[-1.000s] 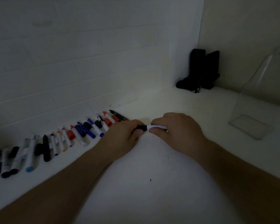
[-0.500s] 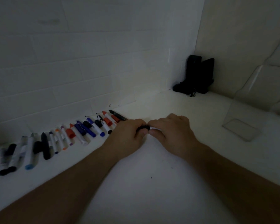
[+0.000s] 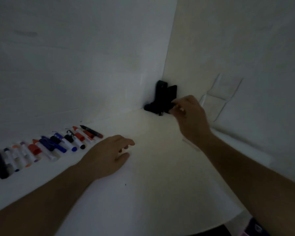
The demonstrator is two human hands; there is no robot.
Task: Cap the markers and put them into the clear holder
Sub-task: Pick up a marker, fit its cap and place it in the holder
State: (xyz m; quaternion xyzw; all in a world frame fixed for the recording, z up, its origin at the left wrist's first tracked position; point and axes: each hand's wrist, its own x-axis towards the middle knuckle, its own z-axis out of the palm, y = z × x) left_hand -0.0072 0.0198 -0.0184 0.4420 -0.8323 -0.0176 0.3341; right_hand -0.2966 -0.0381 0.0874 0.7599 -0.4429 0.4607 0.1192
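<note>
While the right hand [image 3: 190, 116] pinched a marker [image 3: 178, 109], barely visible in its curled fingers, the clear holder [image 3: 220, 97] stood just beyond them; dropping it in seemed next. The left hand [image 3: 109, 154] lay relaxed, empty, beside the remaining markers [image 3: 58, 145].

White table [image 3: 143, 193] carries it all. Markers [image 3: 46, 149] and loose caps line its left edge by the wall. A black object [image 3: 162, 97] sits in the far corner, clear holder [image 3: 218, 99] at right.
</note>
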